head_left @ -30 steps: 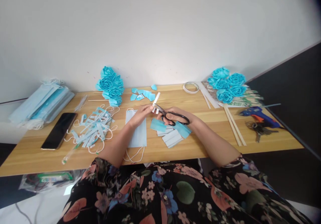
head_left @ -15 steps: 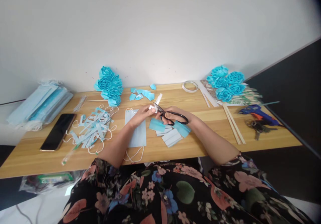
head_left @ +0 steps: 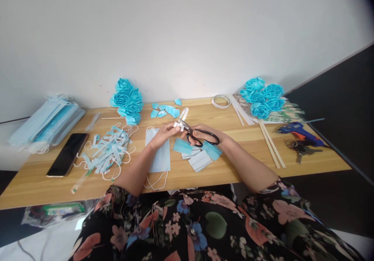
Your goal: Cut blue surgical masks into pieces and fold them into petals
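Observation:
In my right hand (head_left: pixel 208 133) are black-handled scissors (head_left: pixel 216 138), their blades pointing up and left. My left hand (head_left: pixel 166 132) pinches a small white piece of material (head_left: pixel 184 115) at the blades, one end of it sticking up beyond them. Beneath my left wrist lies a pale blue face mask (head_left: pixel 159 156) with white ear loops. Several cut mask pieces (head_left: pixel 200 160), blue and whitish, lie on the wooden table under the scissors. Small blue cut-outs (head_left: pixel 165 110) are scattered farther back.
On the left are a mask stack (head_left: pixel 48 119), a phone (head_left: pixel 67 154) and a heap of trimmed strips with loops (head_left: pixel 109 148). Blue fabric roses (head_left: pixel 127 99) stand behind. At right are a tape roll (head_left: pixel 221 101), more roses (head_left: pixel 261 97), wooden sticks (head_left: pixel 272 144), a glue gun (head_left: pixel 300 132) and keys (head_left: pixel 300 148).
The white piece at the scissor blades has tilted slightly and its upper end sits a little farther left. Both hands stay in nearly the same place, and the table items look unchanged.

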`<control>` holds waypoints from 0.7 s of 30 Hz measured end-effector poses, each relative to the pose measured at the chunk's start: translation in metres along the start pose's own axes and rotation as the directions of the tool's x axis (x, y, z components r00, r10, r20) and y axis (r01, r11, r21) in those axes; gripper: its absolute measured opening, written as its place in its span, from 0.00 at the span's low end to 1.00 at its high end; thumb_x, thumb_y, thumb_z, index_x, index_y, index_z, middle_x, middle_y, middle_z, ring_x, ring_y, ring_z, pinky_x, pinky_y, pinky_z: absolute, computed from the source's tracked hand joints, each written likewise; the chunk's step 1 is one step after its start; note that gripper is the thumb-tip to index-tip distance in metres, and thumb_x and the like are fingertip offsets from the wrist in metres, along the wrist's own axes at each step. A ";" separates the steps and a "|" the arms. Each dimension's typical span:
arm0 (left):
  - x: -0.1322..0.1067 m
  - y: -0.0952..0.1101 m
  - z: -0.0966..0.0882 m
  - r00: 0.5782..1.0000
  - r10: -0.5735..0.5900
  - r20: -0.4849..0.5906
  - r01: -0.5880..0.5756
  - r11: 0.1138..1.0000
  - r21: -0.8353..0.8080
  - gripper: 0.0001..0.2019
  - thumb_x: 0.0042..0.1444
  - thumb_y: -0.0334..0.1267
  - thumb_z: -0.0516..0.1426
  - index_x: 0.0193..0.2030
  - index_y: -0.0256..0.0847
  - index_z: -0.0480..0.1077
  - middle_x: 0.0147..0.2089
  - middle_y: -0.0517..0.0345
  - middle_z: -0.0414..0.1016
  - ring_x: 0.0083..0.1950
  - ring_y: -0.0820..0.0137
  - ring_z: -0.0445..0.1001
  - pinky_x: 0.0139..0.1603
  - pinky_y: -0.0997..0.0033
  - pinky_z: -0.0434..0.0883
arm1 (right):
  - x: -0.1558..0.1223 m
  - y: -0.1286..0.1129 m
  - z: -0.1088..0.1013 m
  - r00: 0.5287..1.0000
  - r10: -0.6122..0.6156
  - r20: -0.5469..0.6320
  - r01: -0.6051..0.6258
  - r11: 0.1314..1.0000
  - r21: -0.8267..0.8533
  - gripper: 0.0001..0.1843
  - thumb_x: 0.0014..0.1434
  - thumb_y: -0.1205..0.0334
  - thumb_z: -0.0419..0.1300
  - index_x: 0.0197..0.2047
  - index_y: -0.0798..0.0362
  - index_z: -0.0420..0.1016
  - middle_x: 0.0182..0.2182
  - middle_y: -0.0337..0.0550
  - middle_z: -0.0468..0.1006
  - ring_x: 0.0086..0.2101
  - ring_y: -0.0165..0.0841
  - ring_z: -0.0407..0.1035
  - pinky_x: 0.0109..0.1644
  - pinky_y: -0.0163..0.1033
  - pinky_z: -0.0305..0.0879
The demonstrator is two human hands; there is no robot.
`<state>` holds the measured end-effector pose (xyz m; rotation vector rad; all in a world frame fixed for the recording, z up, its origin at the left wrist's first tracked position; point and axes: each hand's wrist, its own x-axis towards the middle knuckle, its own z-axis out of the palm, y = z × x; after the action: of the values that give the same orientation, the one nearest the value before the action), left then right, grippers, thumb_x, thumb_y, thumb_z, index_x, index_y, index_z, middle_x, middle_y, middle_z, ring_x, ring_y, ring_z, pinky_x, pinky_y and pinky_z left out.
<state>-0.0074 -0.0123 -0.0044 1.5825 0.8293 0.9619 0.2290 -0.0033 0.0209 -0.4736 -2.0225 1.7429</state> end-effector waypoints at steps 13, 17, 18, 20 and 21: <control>0.001 -0.002 -0.001 1.000 0.010 0.024 -0.009 1.000 -0.019 0.17 0.60 0.50 0.57 0.43 0.37 0.77 0.46 0.50 0.79 0.50 0.60 0.74 0.58 0.63 0.67 | -0.001 0.001 0.001 1.000 -0.007 -0.017 0.008 0.999 0.037 0.32 0.67 0.38 0.53 0.42 0.63 0.76 0.27 0.43 0.74 0.24 0.25 0.63 0.28 0.32 0.61; 0.002 0.003 0.002 0.998 -0.045 -0.054 0.047 0.998 0.035 0.21 0.61 0.56 0.55 0.34 0.37 0.73 0.34 0.55 0.75 0.37 0.67 0.72 0.44 0.68 0.68 | -0.001 -0.001 0.001 0.994 0.019 0.112 -0.024 0.999 0.042 0.34 0.66 0.38 0.55 0.51 0.65 0.75 0.29 0.43 0.74 0.24 0.25 0.64 0.28 0.32 0.61; 0.003 0.003 0.002 0.994 -0.060 -0.087 0.064 0.997 0.047 0.22 0.61 0.57 0.54 0.32 0.38 0.72 0.32 0.56 0.73 0.35 0.69 0.70 0.41 0.69 0.67 | 0.000 -0.001 0.001 0.987 0.035 0.157 -0.041 0.998 0.039 0.35 0.65 0.38 0.56 0.53 0.66 0.74 0.29 0.42 0.74 0.25 0.24 0.64 0.28 0.32 0.62; 0.004 -0.001 0.001 0.988 -0.052 -0.148 0.062 0.996 0.059 0.22 0.62 0.56 0.54 0.30 0.38 0.70 0.31 0.57 0.71 0.35 0.70 0.68 0.41 0.70 0.66 | 0.000 -0.003 0.002 0.974 0.065 0.217 -0.074 0.997 0.032 0.36 0.64 0.38 0.57 0.54 0.66 0.73 0.28 0.42 0.74 0.25 0.24 0.64 0.29 0.31 0.63; 0.004 -0.004 0.000 0.984 -0.033 -0.173 0.043 0.998 0.055 0.22 0.62 0.56 0.54 0.29 0.38 0.69 0.31 0.57 0.71 0.36 0.69 0.69 0.42 0.70 0.66 | 0.000 -0.003 0.002 0.972 0.073 0.223 -0.082 0.996 0.032 0.36 0.64 0.38 0.57 0.55 0.67 0.73 0.28 0.42 0.73 0.25 0.24 0.65 0.29 0.31 0.63</control>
<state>-0.0058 -0.0075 -0.0079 1.5427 1.0122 1.0658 0.2282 -0.0051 0.0241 -0.3637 -2.1392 1.9567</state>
